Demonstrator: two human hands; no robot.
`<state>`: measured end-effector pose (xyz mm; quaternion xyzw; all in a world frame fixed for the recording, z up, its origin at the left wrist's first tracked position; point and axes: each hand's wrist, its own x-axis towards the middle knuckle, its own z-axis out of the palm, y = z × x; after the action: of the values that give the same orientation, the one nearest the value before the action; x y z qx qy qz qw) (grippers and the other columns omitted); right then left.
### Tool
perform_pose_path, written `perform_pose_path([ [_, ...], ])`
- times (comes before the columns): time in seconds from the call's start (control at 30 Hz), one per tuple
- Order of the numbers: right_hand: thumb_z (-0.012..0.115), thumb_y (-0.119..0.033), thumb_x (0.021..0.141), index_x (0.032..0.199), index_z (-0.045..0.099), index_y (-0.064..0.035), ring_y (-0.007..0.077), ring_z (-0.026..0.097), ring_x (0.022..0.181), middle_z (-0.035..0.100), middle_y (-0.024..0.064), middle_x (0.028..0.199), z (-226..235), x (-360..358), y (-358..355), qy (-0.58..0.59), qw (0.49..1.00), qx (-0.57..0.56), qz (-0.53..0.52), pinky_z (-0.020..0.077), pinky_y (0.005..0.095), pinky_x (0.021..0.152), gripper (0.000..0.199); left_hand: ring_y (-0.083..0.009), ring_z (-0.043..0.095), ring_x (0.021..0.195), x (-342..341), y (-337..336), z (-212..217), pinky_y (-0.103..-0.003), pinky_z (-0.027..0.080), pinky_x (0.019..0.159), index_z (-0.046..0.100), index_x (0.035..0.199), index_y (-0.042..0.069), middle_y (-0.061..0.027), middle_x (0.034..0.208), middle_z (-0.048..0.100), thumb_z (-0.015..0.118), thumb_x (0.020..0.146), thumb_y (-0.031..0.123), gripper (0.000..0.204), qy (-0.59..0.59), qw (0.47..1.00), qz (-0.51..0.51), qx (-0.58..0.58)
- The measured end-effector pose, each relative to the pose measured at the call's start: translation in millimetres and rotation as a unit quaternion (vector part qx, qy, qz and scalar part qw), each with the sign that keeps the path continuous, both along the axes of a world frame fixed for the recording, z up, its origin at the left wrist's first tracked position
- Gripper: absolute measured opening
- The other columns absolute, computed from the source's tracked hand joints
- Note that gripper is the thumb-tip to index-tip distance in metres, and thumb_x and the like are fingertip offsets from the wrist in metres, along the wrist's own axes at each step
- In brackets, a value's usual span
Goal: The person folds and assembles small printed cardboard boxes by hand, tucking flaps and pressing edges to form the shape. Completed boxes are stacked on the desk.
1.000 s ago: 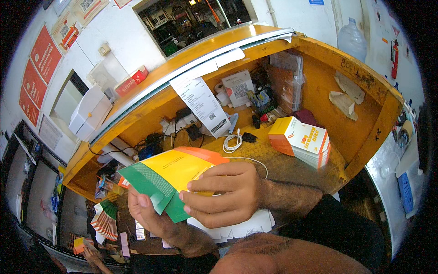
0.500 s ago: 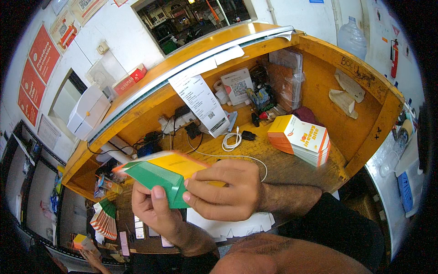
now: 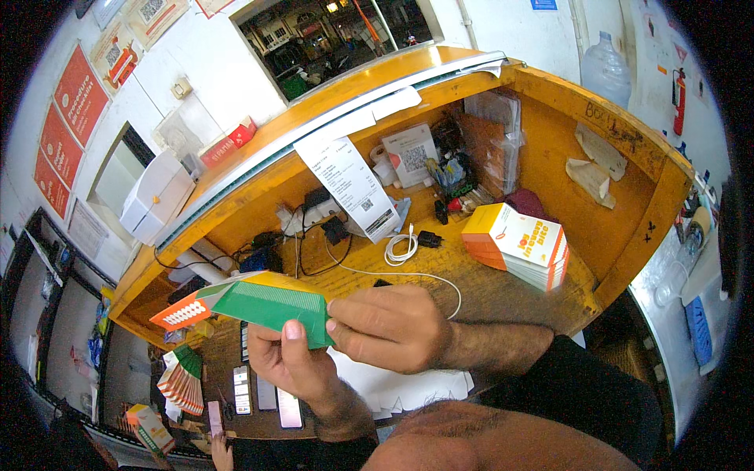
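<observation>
Head view, green carton [image 3: 271, 304] pinched betw. both hands' fingertips [image 3: 292, 333] (thumbs atop)

Two hands [image 3: 345, 345], one green carton [image 3: 259, 302], one carton stack [image 3: 518, 243].

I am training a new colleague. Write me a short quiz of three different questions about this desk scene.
1. True or false: both hands hold the folded carton.
2. The stack of flat cartons lies on which side of the desk: A left, B right, C not on it?
3. Fill in: the white cable is ____ by either hand.

Key:
1. True: left hand and right hand grip the green and yellow folded carton.
2. B: stack of flat cartons on the desk.
3. Untouched: white cable.
</observation>
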<state>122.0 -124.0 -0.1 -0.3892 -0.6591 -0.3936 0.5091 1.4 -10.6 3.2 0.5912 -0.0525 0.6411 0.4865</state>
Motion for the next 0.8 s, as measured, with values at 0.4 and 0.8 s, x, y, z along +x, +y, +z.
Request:
perform_pose_path([
  [0.4, 0.089, -0.009, 0.088, 0.137, 0.066, 0.0024, 0.0365, 0.079, 0.098, 0.075, 0.0212, 0.114, -2, -2, 3, 0.119, 0.989, -0.071, 0.06, 0.066, 0.0421, 0.084, 0.055, -0.0209, 0.073, 0.096, 4, 6, -25, -0.039, 0.06, 0.091, 0.071, 0.112, -0.006, -0.0179, 0.107, 0.077, 0.072, 0.1, 0.009, 0.019, 0.041, 0.981, 0.162, 0.097],
  [0.8, 0.069, -0.007, 0.106, 0.162, 0.05, 0.0012, 0.0399, 0.071, 0.131, 0.056, 0.0291, 0.161, 6, 3, 8, 0.166, 0.96, -0.172, 0.148, 0.058, 0.0446, 0.11, 0.06, -0.0215, 0.064, 0.099, -8, 22, -11, -0.037, 0.051, 0.092, 0.066, 0.124, -0.007, -0.0132, 0.113, 0.07, 0.076, 0.097, 0.046, 0.06, 0.116, 0.988, -0.043, 0.095],
])
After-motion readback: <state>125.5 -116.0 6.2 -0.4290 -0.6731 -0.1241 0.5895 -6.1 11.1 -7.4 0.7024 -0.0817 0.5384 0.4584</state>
